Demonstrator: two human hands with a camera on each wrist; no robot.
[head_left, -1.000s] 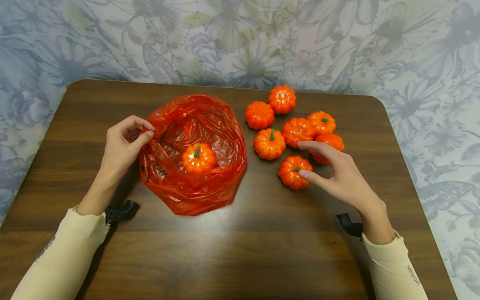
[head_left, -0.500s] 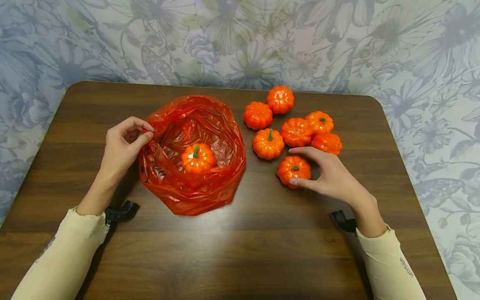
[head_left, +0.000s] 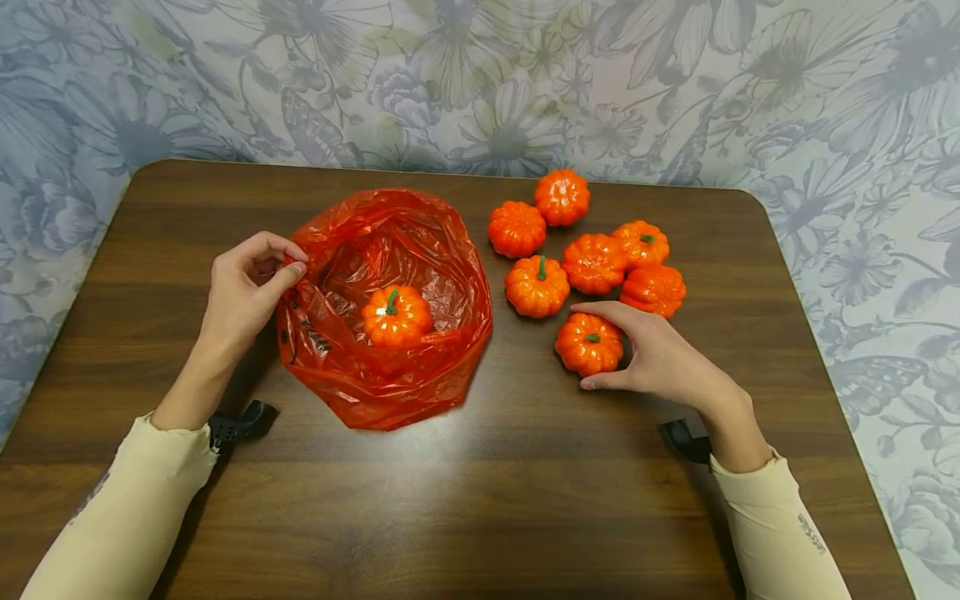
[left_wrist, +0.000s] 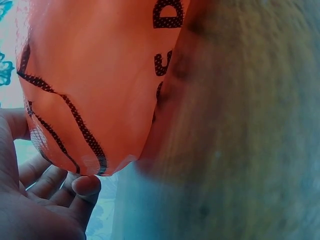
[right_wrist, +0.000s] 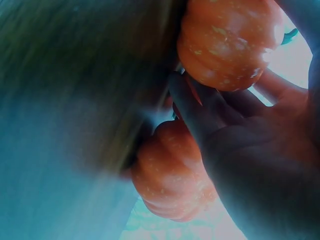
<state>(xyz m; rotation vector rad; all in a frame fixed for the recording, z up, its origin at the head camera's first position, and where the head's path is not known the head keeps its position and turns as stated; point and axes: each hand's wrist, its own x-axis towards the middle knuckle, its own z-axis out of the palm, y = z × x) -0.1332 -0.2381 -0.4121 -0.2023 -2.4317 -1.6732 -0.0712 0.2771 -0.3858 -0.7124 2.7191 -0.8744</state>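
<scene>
My left hand (head_left: pixel 243 287) pinches the left rim of a red plastic bag (head_left: pixel 405 400) between thumb and fingertips. Dark print shows on the bag (left_wrist: pixel 95 75) in the left wrist view. The bag's mouth is spread wide, and inside sits one small orange pumpkin (head_left: pixel 397 317) with a green stem. My right hand (head_left: pixel 660 354) stands around another orange pumpkin (head_left: pixel 589 343) on the table, fingers along its far side and thumb along its near side. In the right wrist view, a gap shows between the thumb and this pumpkin (right_wrist: pixel 227 45).
Several more small pumpkins lie behind the right hand, among them a pumpkin with an upright stem (head_left: pixel 537 287), a pumpkin close to the knuckles (head_left: pixel 653 290) and one near the back edge (head_left: pixel 562 197). The brown wooden table (head_left: pixel 420 517) meets a floral-papered wall (head_left: pixel 480 92).
My right hand has moved left and come down around the nearest pumpkin, its thumb shifting from over the stem to the near side. My left hand keeps its pinch on the bag.
</scene>
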